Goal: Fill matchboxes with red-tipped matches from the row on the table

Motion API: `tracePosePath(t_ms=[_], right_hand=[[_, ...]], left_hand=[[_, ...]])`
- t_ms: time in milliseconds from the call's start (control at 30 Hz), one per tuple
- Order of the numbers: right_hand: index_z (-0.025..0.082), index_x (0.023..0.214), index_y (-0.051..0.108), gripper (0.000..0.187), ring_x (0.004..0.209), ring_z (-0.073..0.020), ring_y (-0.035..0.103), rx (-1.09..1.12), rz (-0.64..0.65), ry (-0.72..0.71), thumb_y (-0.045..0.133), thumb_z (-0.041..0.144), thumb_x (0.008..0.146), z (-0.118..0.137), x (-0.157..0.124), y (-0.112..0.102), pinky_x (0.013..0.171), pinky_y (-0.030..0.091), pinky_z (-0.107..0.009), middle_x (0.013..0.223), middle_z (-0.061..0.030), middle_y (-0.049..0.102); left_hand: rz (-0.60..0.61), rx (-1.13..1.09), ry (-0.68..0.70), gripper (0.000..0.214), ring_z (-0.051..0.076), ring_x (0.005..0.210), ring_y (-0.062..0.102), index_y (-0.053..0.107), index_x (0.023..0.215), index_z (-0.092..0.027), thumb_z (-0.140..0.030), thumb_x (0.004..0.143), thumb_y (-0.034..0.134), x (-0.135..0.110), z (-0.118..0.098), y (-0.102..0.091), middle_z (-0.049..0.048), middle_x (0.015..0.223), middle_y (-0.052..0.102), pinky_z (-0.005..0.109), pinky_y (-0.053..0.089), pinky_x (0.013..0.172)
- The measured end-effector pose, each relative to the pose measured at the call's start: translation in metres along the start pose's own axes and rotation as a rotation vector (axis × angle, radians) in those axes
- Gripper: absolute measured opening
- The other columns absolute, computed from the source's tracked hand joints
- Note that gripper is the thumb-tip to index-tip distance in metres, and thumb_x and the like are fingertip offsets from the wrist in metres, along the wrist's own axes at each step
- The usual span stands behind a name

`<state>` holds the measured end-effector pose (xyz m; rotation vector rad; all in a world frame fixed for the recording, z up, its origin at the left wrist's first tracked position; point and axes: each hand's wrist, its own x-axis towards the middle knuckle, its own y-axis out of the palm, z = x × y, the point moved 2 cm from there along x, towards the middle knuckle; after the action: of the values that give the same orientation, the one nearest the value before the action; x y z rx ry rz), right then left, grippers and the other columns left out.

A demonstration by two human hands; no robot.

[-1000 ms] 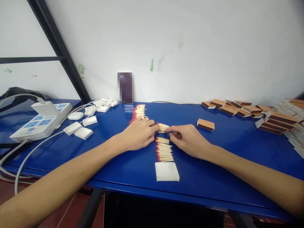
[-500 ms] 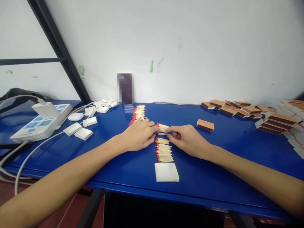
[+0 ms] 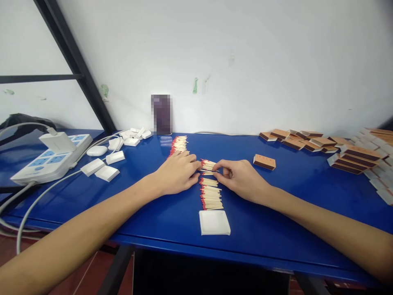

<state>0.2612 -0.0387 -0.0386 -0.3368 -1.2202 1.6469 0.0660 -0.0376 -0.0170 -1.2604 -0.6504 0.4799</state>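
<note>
Between my hands lies a column of red-headed matches, in small groups: an upper group [image 3: 208, 164], a middle group [image 3: 209, 182] and a larger lower group [image 3: 211, 198]. My right hand [image 3: 242, 178] has its thumb and forefinger bent together at the plain end of a match [image 3: 208, 173] just below the upper group. On the other side, my left hand [image 3: 178, 174] rests with its fingertips beside the red heads, thumb and forefinger a little apart. A white matchbox tray [image 3: 215, 222] sits below the column. Farther back, another row of matches [image 3: 180, 143] is partly covered by my left hand.
One orange matchbox [image 3: 264, 162] lies right of my right hand. Several matchboxes [image 3: 294, 141] are heaped behind it, with a stack [image 3: 354, 159] at far right. White trays [image 3: 107, 173], a power strip [image 3: 50, 159] and cables are on the left. A blurred dark panel [image 3: 162, 114] leans against the wall.
My left fingertips have drawn slightly left, away from the match heads. My right hand stays at the plain ends, its fingers a little more curled. The view has shifted slightly.
</note>
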Motion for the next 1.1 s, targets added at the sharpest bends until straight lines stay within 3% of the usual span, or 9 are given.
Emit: tracePosePath(t_ms=[1100], right_hand=[[0.018, 0.078, 0.070, 0.018, 0.045, -0.0104, 0.042, -0.033, -0.009, -0.044, 0.054, 0.025, 0.085, 0.0026, -0.0016, 0.0005, 0.052, 0.034, -0.024, 0.051, 0.0042, 0.052]], left_hand=[[0.025, -0.067, 0.035, 0.028, 0.022, 0.088, 0.054, 0.069, 0.106, -0.017, -0.027, 0.095, 0.046, 0.0002, -0.0057, -0.0024, 0.0064, 0.089, 0.062, 0.035, 0.040, 0.082]])
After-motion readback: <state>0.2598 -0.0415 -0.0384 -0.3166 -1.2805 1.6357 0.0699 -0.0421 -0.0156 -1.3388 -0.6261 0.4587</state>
